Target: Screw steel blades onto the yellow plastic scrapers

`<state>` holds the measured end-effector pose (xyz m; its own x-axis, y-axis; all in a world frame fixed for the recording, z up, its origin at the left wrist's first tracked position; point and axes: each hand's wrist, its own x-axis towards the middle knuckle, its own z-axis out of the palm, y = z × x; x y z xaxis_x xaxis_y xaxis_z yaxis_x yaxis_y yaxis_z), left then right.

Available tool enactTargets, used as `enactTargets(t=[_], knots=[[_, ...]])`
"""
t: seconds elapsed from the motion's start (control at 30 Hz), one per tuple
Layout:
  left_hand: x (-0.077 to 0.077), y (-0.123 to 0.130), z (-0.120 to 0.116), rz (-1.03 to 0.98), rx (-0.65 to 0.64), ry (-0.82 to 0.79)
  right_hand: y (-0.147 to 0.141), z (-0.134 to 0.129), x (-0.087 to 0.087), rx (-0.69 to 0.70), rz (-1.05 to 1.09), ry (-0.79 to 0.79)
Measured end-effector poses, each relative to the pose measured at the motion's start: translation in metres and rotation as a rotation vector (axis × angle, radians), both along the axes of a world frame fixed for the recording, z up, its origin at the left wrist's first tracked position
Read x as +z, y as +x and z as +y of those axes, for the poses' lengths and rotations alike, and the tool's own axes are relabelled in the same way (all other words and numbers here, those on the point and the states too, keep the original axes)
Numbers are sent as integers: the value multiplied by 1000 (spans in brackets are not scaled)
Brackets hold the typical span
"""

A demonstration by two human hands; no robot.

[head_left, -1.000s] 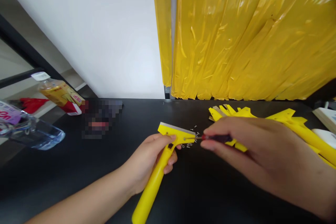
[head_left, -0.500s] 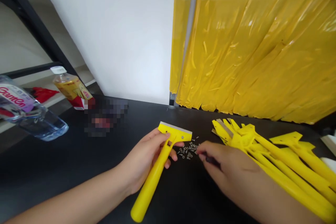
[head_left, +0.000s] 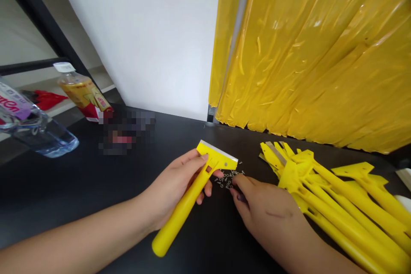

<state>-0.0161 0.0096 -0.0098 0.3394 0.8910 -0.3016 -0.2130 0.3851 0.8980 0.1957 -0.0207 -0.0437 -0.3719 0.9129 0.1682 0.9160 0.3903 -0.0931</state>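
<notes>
The left hand [head_left: 180, 175] is closed around a yellow plastic scraper with a long round handle and a flared head [head_left: 189, 201], thumb pressed flat on the head. The scraper is held tilted above the black tabletop [head_left: 218, 231], its head up and away from the person. A thin pale metal strip [head_left: 221, 152] lies along the head's far edge, and one small silver screw [head_left: 226, 164] sits near its right end. That side looks done; the other end, by the thumb tip, shows no screw clearly, so it is probably left to do.

The right hand [head_left: 269, 209] is curled around a dark rounded handle [head_left: 241, 198], mostly hidden. Its fingertips come down at a scatter of small silver screws and rings [head_left: 225, 175]; whether they also pinch one, I cannot tell. Many such pieces remain loose.

Farther right lies a heap of similar yellow scrapers [head_left: 334, 214]. Some heads show grey strips; how many of these are complete cannot be told.
</notes>
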Motion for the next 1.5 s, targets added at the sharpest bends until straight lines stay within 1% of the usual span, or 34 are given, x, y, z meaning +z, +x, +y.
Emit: enactTargets(t=[0.2, 0.33, 0.5, 0.63, 0.67, 0.73, 0.8, 0.83, 0.9, 0.97, 1.07, 1.2, 1.37, 1.5], knots=[[-1, 1, 1, 23, 39, 18, 1, 1, 4, 33, -9, -33], [1, 1, -1, -59, -56, -43, 0, 5, 5, 47, 48, -103], [6, 0, -5, -110, -174, -56, 5, 11, 10, 11, 169, -157], [8, -2, -11, -142, -312, -104, 12, 12, 23, 27, 406, -274], [8, -2, -13, -143, -345, -113, 13, 12, 26, 20, 509, -341], [8, -2, -17, -127, -389, -122, 12, 12, 32, -21, 799, -538], [7, -2, -19, -96, -405, -124, 9, 11, 34, -62, 1119, -768], [7, -2, -20, -83, -406, -119, 7, 11, 34, -77, 1239, -857], [7, -1, -19, -62, -407, -101, 6, 11, 33, -99, 1361, -953], [7, -1, -18, -43, -396, -78, 7, 11, 31, -127, 1432, -1010], [7, -1, -14, -31, -383, -59, 9, 12, 29, -128, 1495, -1042], [5, -1, -11, -24, -379, -39, 12, 12, 27, -66, 1517, -1028], [1, 0, -11, 9, -398, 28, 13, 13, 31, -76, 1417, -1053], [-1, 0, -13, 31, -394, 66, 13, 14, 35, -41, 1333, -982]])
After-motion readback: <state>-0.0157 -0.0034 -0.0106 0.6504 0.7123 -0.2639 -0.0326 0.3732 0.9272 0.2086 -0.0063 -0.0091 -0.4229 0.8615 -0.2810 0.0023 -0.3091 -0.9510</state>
